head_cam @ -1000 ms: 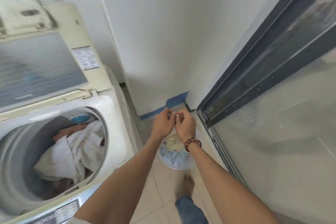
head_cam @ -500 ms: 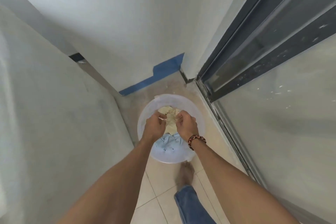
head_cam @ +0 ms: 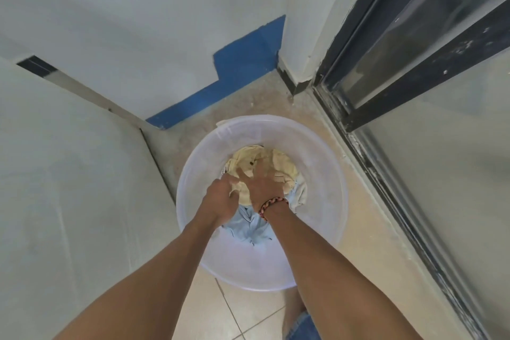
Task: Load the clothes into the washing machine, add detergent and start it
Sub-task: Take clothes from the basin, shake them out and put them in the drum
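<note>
A translucent white laundry bucket (head_cam: 325,201) stands on the tiled floor in the corner. Inside lie a pale yellow cloth (head_cam: 262,163) on top and a light blue garment (head_cam: 248,232) under it, nearer to me. Both my hands reach down into the bucket. My left hand (head_cam: 220,199) grips an edge of the yellow cloth with curled fingers. My right hand (head_cam: 263,182), with a braided bracelet on the wrist, lies on the yellow cloth with its fingers spread. The washing machine's white side panel (head_cam: 69,188) fills the left of the view; its tub is out of view.
A white wall with a blue painted strip (head_cam: 234,85) runs behind the bucket. A dark-framed sliding glass door (head_cam: 414,91) stands to the right. My bare foot and jeans hem (head_cam: 298,317) show on the tiles just below the bucket.
The view dropped from the open washer tub to the bucket. Both hands went down from above the bucket into it; the right hand's fingers spread onto the yellow cloth.
</note>
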